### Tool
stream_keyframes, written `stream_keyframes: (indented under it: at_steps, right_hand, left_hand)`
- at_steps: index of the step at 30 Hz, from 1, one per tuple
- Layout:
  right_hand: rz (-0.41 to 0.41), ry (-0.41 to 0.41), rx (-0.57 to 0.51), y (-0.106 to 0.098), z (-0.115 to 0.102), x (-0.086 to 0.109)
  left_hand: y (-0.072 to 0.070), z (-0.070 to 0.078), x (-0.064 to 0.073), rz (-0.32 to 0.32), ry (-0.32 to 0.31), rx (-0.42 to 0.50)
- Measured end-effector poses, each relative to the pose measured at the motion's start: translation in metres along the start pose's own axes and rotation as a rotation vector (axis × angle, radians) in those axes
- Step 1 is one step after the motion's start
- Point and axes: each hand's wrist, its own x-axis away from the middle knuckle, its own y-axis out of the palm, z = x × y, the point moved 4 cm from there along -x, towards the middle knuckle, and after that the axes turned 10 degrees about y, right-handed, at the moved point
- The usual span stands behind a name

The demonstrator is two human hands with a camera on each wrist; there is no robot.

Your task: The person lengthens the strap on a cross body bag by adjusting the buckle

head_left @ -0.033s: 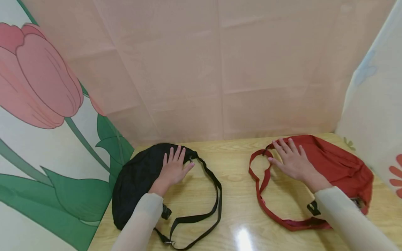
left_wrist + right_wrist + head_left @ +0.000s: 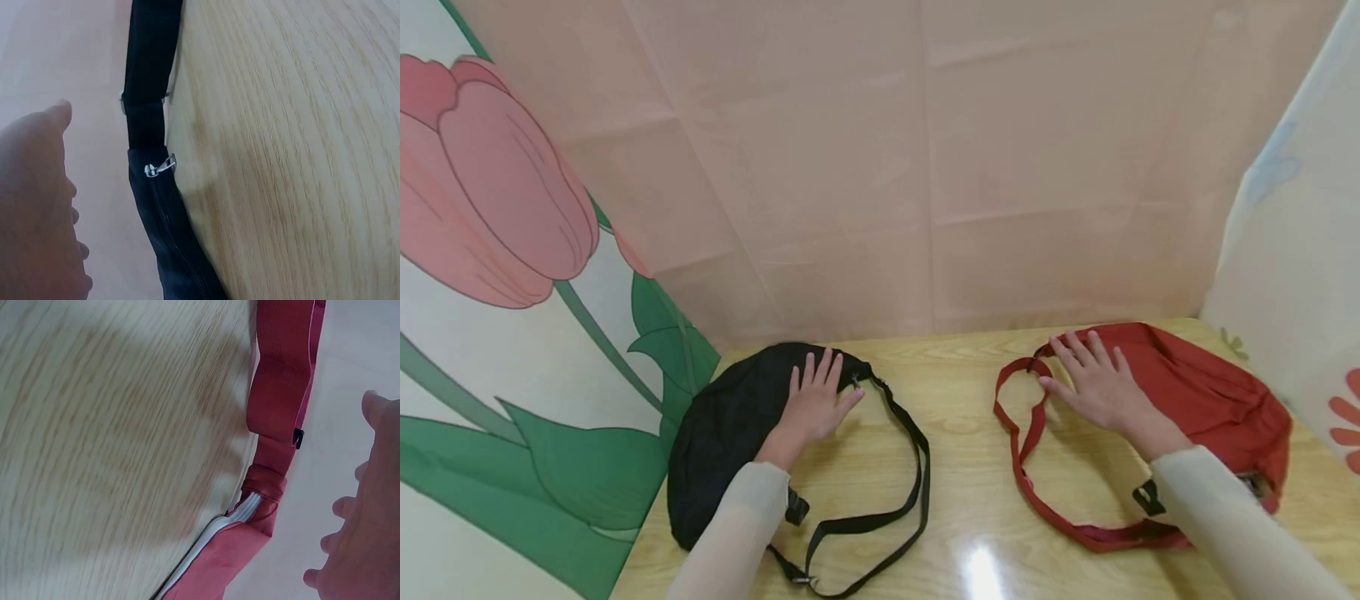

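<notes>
A black sling bag (image 2: pixel 730 425) lies at the left of the table, its black strap (image 2: pixel 922 467) looping to the right. My left hand (image 2: pixel 811 408) is over its upper right end with fingers spread, holding nothing. In the left wrist view a silver zipper pull (image 2: pixel 161 165) shows near the strap end, beside the hand. On the right lies a red sling bag (image 2: pixel 1195 383), with its red strap (image 2: pixel 1052 512) curving to the left. My right hand (image 2: pixel 1101 387) overlaps the bag's upper left end, fingers spread and straight. The right wrist view shows this bag's pale zipper (image 2: pixel 206 540).
Both bags lie on a light wood-grain table (image 2: pixel 955 417). A black buckle (image 2: pixel 796 507) sits by the black bag and another dark buckle (image 2: pixel 1147 497) by the red one. A pinkish cloth backdrop (image 2: pixel 925 167) rises behind, with a tulip-printed panel (image 2: pixel 512 192) on the left.
</notes>
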Motion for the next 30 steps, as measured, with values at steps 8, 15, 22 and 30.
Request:
stream_keyframes:
  at_steps: [8,15,22,30]
  right_hand:
    - [0.007,-0.018,-0.028,0.000,-0.003,-0.001]
    - [0.014,-0.060,-0.033,-0.003,-0.015,-0.004]
    - [0.024,-0.090,-0.031,-0.005,-0.027,-0.008]
    - [0.001,-0.115,-0.048,-0.003,-0.041,-0.013]
  left_hand:
    - [-0.002,0.002,0.001,0.011,-0.003,0.012]
    - [-0.005,0.012,0.003,0.005,-0.029,0.070]
    - [-0.005,0.019,0.002,-0.015,-0.009,0.075]
    - [-0.003,0.022,0.000,-0.017,0.036,0.092]
